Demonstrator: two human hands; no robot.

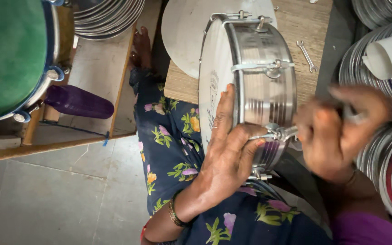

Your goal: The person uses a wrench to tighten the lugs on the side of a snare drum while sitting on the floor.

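Steel-shelled drum (250,86) stands on edge over the lap, partly against the near edge of the worktop (296,22). Its white head faces the person's left; the drum's axis runs roughly left-right, the flat faces upright. Left hand (225,154): palm on the head rim, fingers spread flat over the skin, thumb wrapped onto the shell by a lower tension lug (275,133). Grip clasped on the drum. Right hand (336,131): blurred, grip closed around a tool handle (355,115) at that lug. Spare spanner (306,55) lies on the worktop, well apart.
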